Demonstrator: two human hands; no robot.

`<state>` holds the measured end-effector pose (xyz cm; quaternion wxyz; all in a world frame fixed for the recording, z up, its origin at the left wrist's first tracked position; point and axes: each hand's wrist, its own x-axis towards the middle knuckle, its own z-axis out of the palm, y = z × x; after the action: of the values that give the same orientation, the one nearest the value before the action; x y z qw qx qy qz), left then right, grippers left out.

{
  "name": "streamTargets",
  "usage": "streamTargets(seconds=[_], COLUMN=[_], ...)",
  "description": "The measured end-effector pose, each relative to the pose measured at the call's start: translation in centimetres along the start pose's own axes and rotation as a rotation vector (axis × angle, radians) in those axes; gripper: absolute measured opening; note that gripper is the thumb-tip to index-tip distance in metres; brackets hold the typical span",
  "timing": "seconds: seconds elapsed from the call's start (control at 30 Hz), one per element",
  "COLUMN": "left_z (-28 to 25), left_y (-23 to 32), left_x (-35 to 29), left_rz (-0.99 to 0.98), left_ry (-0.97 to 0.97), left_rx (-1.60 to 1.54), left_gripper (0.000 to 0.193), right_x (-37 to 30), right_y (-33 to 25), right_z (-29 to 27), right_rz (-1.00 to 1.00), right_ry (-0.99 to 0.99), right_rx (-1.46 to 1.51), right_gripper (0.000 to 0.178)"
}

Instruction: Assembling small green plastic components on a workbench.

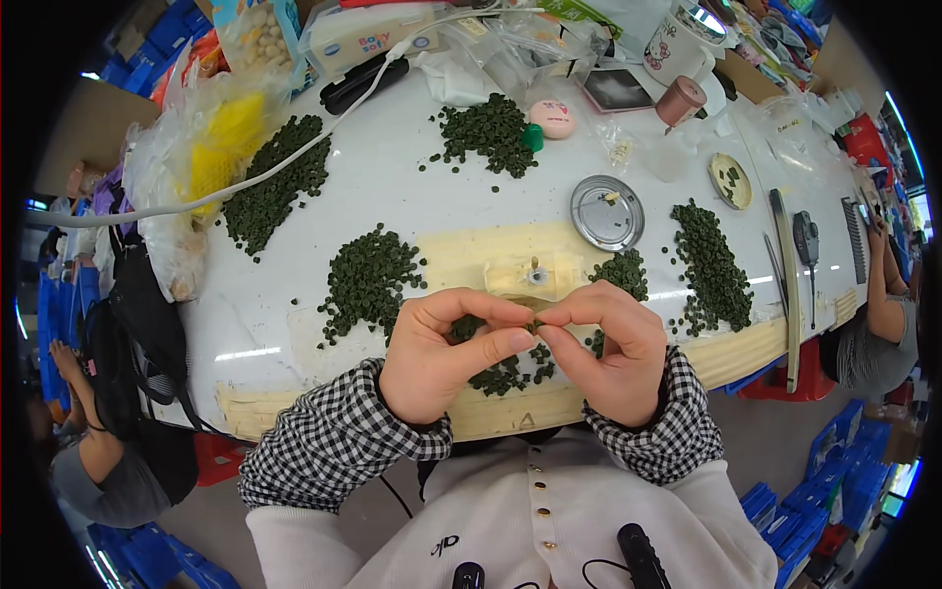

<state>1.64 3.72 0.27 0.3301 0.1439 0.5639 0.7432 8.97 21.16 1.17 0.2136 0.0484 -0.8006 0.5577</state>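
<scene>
"What's the biggest thing in front of you?"

"A white table (378, 201); I'm at its near edge."

"And next in size?"

"Heaps of small dark green bits. The far left heap (280, 187) sits well beyond my arm, the near left heap (368, 280) is just past my left wrist, and the right heap (711, 265) stretches from near to far."

"Your hands?"

"My left hand (437, 348) and right hand (613, 348) are both pinching, thumb to forefinger, and the 2 sets of fingertips almost meet."

"Anything smaller around them?"

"A round metal dish (601, 218) lies on the far right side of them. A pale yellow block (505, 278) with 1 short peg (537, 265) stands just beyond my fingers."

"And the smallest?"

"The little green piece (533, 326) between my fingertips, on the near side of the block. I can't tell its exact shape."
</scene>
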Motion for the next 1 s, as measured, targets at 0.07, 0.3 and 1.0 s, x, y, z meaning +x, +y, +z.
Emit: streamTargets(seconds=[0.07,0.3,1.0], left_z=[0.0,0.1,-0.1], left_y=[-0.2,-0.4,0.2], left_x=[-0.1,-0.3,-0.2], left_rz=[0.046,0.153,0.202], left_ry=[0.001,0.011,0.025], left_rx=[0.056,0.093,0.162], left_gripper=[0.013,0.013,0.015], right_x=[-0.1,-0.5,-0.6], right_y=[0.2,-0.1,0.0], right_z=[-0.1,0.2,-0.1], right_rz=[0.026,0.010,-0.126], right_ry=[-0.027,-0.021,-0.032], right_rx=[0.026,-0.039,0.025], right_gripper=[0.015,0.014,0.031])
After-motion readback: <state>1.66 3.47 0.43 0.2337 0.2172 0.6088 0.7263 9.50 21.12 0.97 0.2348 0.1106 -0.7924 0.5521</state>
